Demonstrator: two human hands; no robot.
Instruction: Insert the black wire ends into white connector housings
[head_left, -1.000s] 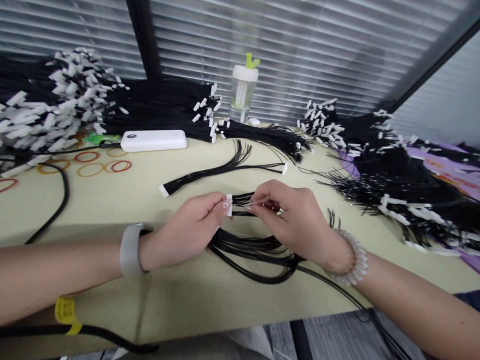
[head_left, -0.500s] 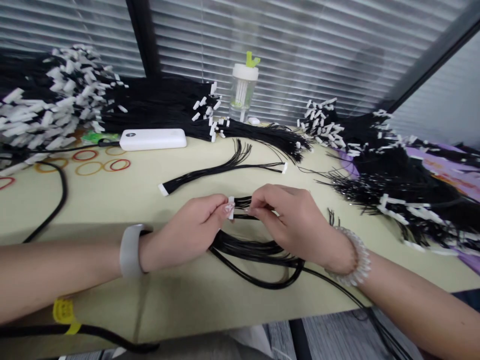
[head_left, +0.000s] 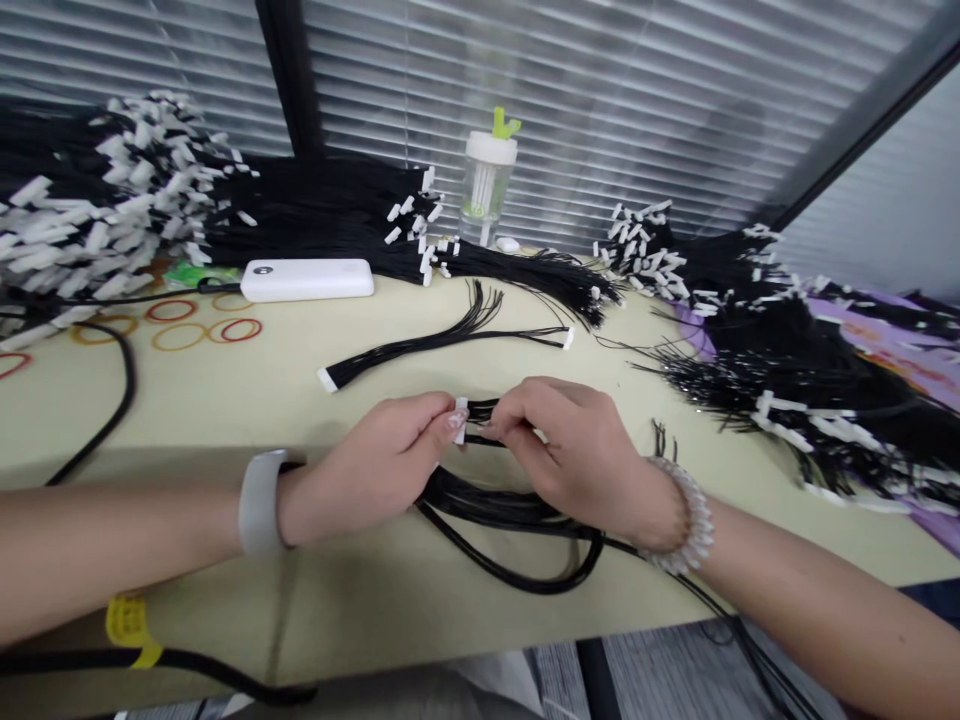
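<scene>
Now left hand (head_left: 367,465) pinches white connector (head_left: 461,420); right hand (head_left: 570,450), black wires (head_left: 481,410).

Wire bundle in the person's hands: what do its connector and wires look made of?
The white connector looks like molded plastic, matte and crisp-edged. The thin black wires look plastic-insulated, smooth with a slight sheen; any metal inside is hidden.

Power bank (head_left: 306,280): smooth white plastic, slight gloss. Black wires (head_left: 484,409) in front of it: thin, glossy plastic sleeving. Connector (head_left: 460,420), also in front: matt white plastic. Rubber bands (head_left: 241,320) left of it: dull, thin. Bottle (head_left: 487,190) behind it: clear plastic, white cap (green tip looks plastic too). Tabletop (head_left: 225,420): smooth, matt, pale.
</scene>
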